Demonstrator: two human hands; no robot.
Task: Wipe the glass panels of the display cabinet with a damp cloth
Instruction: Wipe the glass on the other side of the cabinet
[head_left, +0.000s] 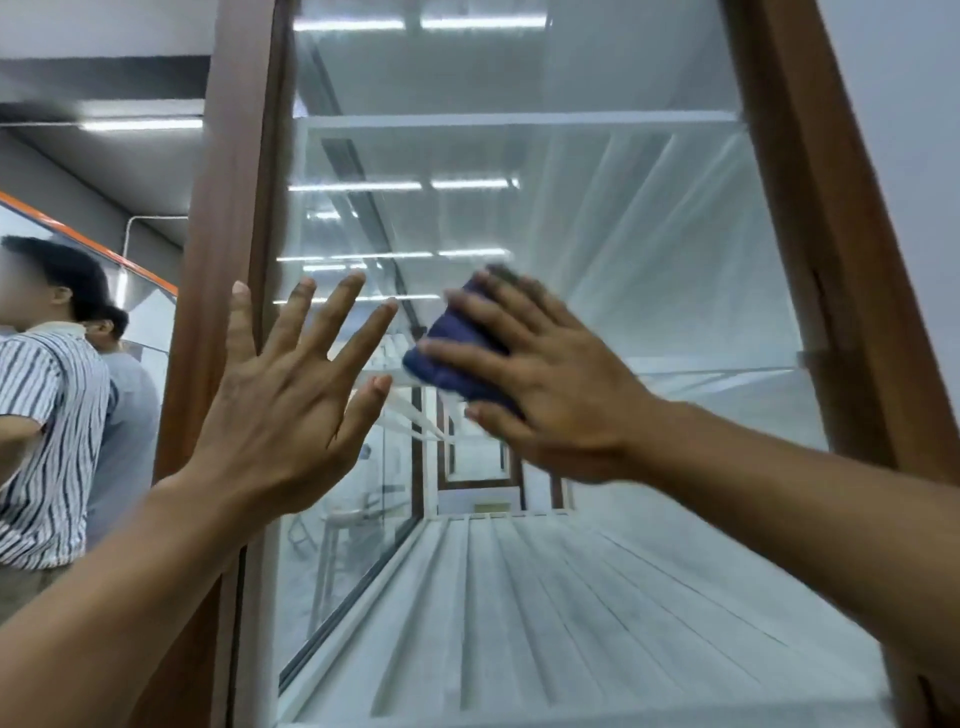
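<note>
Here, flat right grip (545, 384) presses cloth (457, 358) to glass (623, 234); left grip (280, 405) splayed, bystander (47, 415) beyond frame (218, 260).

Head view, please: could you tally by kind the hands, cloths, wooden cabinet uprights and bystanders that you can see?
Hands: 2, left hand, right hand
Cloths: 1, blue cloth under the right hand
Wooden uprights: 2, left upright, right upright
Bystanders: 2, striped shirt, grey top
Total: 7

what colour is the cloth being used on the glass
Dark navy blue. The cloth shows under the right hand in the head view.
</note>
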